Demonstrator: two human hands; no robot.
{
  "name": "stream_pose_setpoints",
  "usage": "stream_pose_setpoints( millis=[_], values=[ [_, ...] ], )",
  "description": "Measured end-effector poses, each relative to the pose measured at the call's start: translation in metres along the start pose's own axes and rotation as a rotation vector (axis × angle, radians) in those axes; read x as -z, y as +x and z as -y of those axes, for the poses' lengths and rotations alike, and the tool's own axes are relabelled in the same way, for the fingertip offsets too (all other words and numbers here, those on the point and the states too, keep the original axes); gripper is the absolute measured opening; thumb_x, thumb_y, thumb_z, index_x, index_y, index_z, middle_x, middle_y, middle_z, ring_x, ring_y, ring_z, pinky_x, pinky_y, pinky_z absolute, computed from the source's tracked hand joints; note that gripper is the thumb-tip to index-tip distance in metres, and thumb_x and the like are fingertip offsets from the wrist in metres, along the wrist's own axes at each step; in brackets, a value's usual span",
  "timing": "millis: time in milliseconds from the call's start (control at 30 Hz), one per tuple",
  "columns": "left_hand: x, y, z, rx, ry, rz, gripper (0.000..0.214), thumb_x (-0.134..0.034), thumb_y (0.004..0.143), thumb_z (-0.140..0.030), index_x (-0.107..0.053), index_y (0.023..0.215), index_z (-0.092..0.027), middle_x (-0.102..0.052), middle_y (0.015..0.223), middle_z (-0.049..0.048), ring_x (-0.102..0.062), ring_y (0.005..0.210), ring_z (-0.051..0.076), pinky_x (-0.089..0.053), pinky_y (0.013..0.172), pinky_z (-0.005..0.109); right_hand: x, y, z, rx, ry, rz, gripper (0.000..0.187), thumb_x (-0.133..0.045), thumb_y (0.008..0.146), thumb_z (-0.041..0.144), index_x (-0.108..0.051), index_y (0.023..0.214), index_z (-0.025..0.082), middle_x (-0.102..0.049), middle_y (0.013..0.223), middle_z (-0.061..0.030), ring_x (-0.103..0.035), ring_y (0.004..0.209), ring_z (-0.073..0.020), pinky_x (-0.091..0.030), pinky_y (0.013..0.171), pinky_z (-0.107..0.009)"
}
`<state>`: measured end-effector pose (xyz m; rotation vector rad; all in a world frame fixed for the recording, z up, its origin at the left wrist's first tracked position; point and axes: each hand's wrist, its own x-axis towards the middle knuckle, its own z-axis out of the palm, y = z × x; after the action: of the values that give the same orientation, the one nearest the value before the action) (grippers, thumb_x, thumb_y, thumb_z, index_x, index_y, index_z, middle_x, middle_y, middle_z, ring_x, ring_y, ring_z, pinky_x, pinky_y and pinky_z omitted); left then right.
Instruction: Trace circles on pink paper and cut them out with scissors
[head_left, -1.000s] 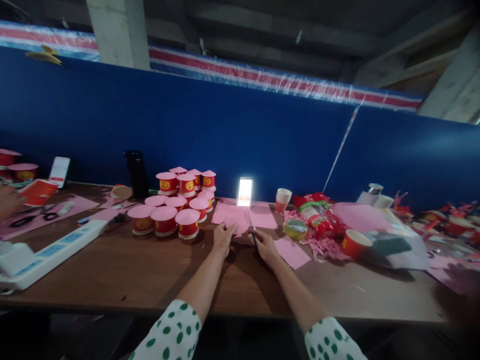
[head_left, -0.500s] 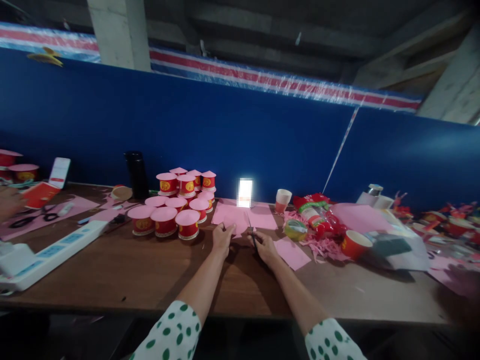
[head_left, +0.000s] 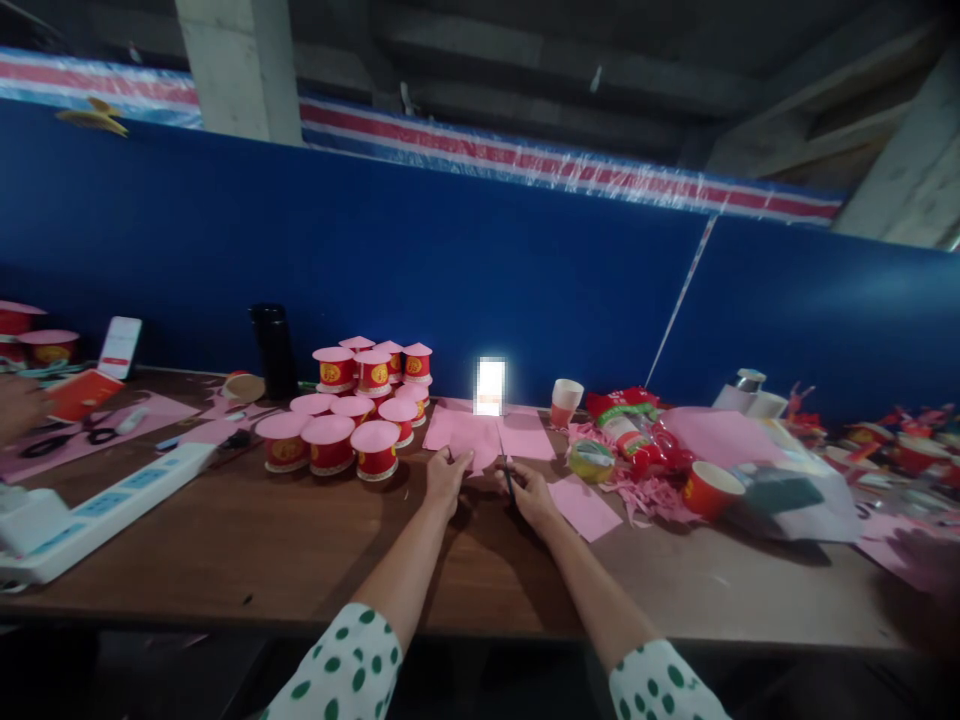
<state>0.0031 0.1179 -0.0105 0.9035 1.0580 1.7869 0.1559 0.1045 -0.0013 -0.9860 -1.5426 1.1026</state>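
Pinched in my left hand [head_left: 445,474] is the edge of a pink paper sheet [head_left: 472,440]. My right hand [head_left: 529,490] is closed round dark scissors [head_left: 508,476], whose blades point away from me at the paper's right side. More pink paper [head_left: 529,434] lies flat behind and under the held sheet. A loose pink piece [head_left: 586,506] rests to the right of my right hand. Left of my left hand stand several red paper cups with pink disc tops [head_left: 330,446], some of them stacked.
A lit phone [head_left: 491,388] stands against the blue partition. To the right are a paper cup [head_left: 566,402], a tape roll [head_left: 591,460], pink shreds, a red bag [head_left: 624,420] and a red cup [head_left: 712,490]. Leftward are a white power strip [head_left: 124,510], a black bottle [head_left: 273,350] and another person's hand [head_left: 19,405].
My two hands, the paper and the scissors stay almost where they were. At the far left, the other person's hand and the red piece beside it have shifted slightly.
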Motion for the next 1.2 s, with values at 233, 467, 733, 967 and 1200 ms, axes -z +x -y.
stream_pose_setpoints(
  millis=[233,467,733,967,1200],
  values=[
    [0.0,0.0,-0.001,-0.033,0.048,0.04,0.032,-0.072,0.052,-0.035,-0.061,0.068,-0.011,-0.057,0.055,-0.0011,-0.049,0.049,0.009,-0.039,0.049,0.021,0.0,-0.001,0.003,-0.006,0.015,-0.007,0.038,-0.061,0.068,0.043,-0.063,0.093,0.015,-0.052,0.052,0.003,-0.045,0.043,-0.0086,-0.037,0.041,-0.02],
    [-0.002,-0.004,-0.008,-0.02,0.011,0.054,0.03,-0.072,0.053,-0.033,-0.061,0.07,-0.011,-0.057,0.055,-0.0012,-0.05,0.05,0.01,-0.04,0.051,0.023,0.0,-0.001,0.004,0.03,0.004,-0.002,0.036,-0.061,0.068,0.043,-0.064,0.092,0.016,-0.05,0.051,0.0038,-0.043,0.044,-0.0085,-0.034,0.042,-0.02],
    [-0.002,-0.003,-0.009,-0.014,-0.001,0.037,0.034,-0.072,0.052,-0.034,-0.062,0.074,-0.01,-0.059,0.058,-0.0002,-0.052,0.054,0.011,-0.042,0.055,0.024,0.0,0.0,0.0,0.007,-0.001,-0.001,0.036,-0.06,0.069,0.042,-0.064,0.091,0.014,-0.049,0.053,0.0036,-0.041,0.046,-0.0081,-0.032,0.042,-0.019],
    [-0.003,-0.005,-0.013,-0.01,0.016,0.008,0.032,-0.071,0.053,-0.033,-0.062,0.073,-0.009,-0.059,0.059,0.0004,-0.051,0.054,0.011,-0.041,0.054,0.024,0.001,0.0,0.0,0.014,-0.059,-0.004,0.037,-0.059,0.069,0.043,-0.065,0.092,0.015,-0.05,0.052,0.0026,-0.041,0.045,-0.0089,-0.032,0.041,-0.02],
    [-0.002,-0.003,-0.012,-0.005,0.008,0.0,0.031,-0.071,0.053,-0.032,-0.062,0.072,-0.01,-0.059,0.058,-0.0009,-0.051,0.052,0.01,-0.04,0.052,0.023,0.001,0.0,-0.002,0.022,-0.063,0.005,0.038,-0.058,0.071,0.043,-0.065,0.095,0.015,-0.053,0.054,0.0023,-0.043,0.047,-0.0099,-0.034,0.043,-0.021]
  ],
)
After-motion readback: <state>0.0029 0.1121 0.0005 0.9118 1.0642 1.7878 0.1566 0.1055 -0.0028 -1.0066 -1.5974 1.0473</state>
